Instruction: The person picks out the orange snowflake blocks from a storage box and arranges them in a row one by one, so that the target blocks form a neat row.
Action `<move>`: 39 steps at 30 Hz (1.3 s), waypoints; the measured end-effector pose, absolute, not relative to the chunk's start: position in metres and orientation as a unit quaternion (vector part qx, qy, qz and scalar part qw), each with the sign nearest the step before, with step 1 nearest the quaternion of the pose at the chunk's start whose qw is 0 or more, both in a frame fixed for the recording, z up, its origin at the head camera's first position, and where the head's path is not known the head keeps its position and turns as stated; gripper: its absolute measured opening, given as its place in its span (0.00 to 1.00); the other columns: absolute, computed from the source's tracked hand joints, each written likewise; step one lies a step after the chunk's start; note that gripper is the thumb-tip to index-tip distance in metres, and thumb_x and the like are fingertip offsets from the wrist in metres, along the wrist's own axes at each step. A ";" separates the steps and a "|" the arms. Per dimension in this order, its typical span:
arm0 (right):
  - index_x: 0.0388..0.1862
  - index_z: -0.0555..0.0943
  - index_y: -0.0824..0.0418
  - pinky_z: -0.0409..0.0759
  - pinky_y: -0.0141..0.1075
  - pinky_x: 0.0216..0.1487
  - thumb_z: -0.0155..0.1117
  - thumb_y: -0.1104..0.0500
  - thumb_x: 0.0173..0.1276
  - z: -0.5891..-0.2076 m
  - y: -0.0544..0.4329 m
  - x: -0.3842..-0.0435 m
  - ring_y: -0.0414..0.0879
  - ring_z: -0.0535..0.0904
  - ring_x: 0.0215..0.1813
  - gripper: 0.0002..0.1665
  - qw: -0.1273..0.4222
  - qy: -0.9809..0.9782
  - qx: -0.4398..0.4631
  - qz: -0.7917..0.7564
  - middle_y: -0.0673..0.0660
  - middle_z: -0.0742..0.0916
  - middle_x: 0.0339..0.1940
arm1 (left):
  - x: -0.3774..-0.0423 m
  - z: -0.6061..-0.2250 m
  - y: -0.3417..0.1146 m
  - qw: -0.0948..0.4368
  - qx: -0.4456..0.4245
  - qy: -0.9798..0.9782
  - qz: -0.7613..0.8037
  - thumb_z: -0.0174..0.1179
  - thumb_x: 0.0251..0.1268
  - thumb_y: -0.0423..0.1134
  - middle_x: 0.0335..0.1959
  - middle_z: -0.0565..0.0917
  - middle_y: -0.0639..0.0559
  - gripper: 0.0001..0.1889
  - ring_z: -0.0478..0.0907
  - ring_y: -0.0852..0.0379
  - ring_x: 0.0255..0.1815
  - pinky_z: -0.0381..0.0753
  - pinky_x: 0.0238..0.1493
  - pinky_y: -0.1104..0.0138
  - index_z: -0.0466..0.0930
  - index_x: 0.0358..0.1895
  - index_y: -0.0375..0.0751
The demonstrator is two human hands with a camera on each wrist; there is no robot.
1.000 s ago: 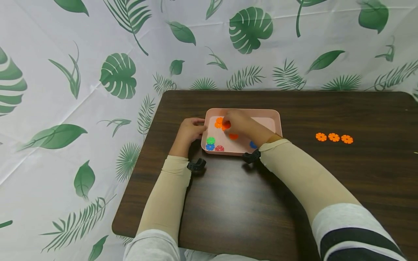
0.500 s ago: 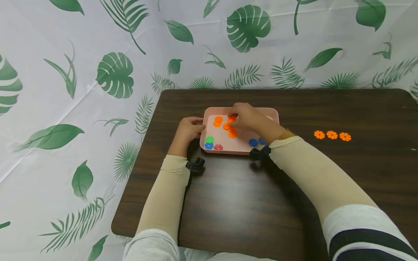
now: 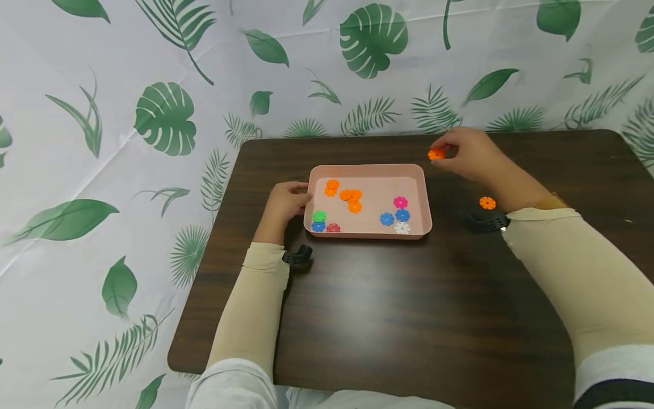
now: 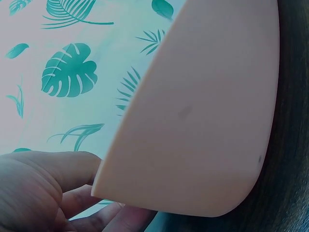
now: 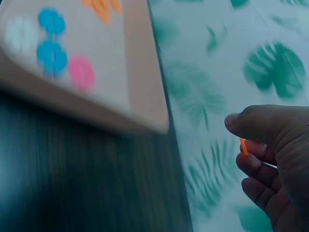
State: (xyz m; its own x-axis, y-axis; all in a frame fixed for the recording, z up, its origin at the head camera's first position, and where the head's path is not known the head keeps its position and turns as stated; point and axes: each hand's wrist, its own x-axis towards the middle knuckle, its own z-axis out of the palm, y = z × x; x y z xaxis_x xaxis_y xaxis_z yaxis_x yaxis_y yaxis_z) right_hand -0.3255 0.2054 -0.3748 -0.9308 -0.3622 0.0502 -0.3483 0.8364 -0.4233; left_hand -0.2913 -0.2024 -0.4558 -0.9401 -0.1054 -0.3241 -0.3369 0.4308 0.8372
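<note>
My right hand [image 3: 470, 153] pinches an orange notched plastic disc [image 3: 436, 154] between thumb and fingers, raised over the table's back part, right of the tray. In the right wrist view only the disc's thin edge [image 5: 244, 146] shows under the thumb. My left hand [image 3: 286, 203] holds the left side of a pink rectangular tray [image 3: 368, 234], its fingers around the rim in the left wrist view. Several orange discs [image 3: 352, 196] lie clustered in the tray's left half. A green disc [image 3: 319, 216] overlaps a blue one, with a red disc [image 3: 333, 228] beside them.
At the tray's right sit two blue discs [image 3: 386, 218], a pink disc [image 3: 401, 202] and a white disc [image 3: 402, 228]. On the dark wooden table [image 3: 388, 318] an orange disc [image 3: 487, 203] shows beside my right wrist. A leaf-patterned cloth [image 3: 168, 238] hangs behind.
My right hand has lifted an orange disc out of the tray and carried it right, past the tray's edge. My left hand stays at the tray. The head view has shifted slightly.
</note>
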 end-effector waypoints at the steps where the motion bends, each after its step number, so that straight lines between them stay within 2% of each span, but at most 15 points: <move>1: 0.59 0.83 0.68 0.79 0.54 0.48 0.70 0.57 0.71 -0.373 0.218 -0.322 0.59 0.77 0.48 0.23 0.014 0.960 -0.178 -0.215 0.66 0.83 0.50 | -0.291 -0.456 -0.203 0.112 -0.133 0.838 0.517 0.67 0.71 0.40 0.59 0.83 0.41 0.23 0.86 0.45 0.50 0.88 0.53 0.55 0.81 0.67 0.44; 8: 0.61 0.81 0.70 0.76 0.61 0.48 0.65 0.53 0.75 -0.379 0.310 -0.295 0.64 0.75 0.52 0.26 0.004 0.976 -0.101 -0.191 0.71 0.81 0.54 | -0.290 -0.454 -0.203 0.113 -0.136 0.835 0.521 0.67 0.70 0.38 0.59 0.82 0.40 0.23 0.86 0.45 0.51 0.87 0.53 0.55 0.81 0.67 0.44; 17: 0.59 0.78 0.77 0.73 0.69 0.48 0.62 0.47 0.77 -0.426 0.392 -0.259 0.75 0.74 0.54 0.32 0.023 0.986 0.004 -0.166 0.80 0.77 0.55 | -0.291 -0.455 -0.204 0.115 -0.134 0.835 0.522 0.67 0.71 0.38 0.58 0.82 0.41 0.22 0.85 0.45 0.51 0.88 0.53 0.55 0.82 0.66 0.44; 24: 0.59 0.76 0.77 0.72 0.70 0.50 0.63 0.49 0.77 -0.447 0.408 -0.244 0.75 0.73 0.54 0.32 0.040 0.985 0.027 -0.163 0.80 0.78 0.55 | -0.290 -0.455 -0.203 0.119 -0.137 0.835 0.519 0.67 0.71 0.40 0.57 0.82 0.41 0.22 0.85 0.45 0.51 0.87 0.54 0.55 0.82 0.66 0.45; 39: 0.58 0.77 0.77 0.70 0.70 0.52 0.66 0.52 0.75 -0.456 0.407 -0.242 0.75 0.73 0.53 0.29 0.039 0.985 0.018 -0.165 0.80 0.78 0.53 | -0.289 -0.455 -0.204 0.117 -0.129 0.832 0.527 0.67 0.71 0.39 0.58 0.82 0.41 0.23 0.85 0.45 0.51 0.87 0.54 0.55 0.81 0.67 0.43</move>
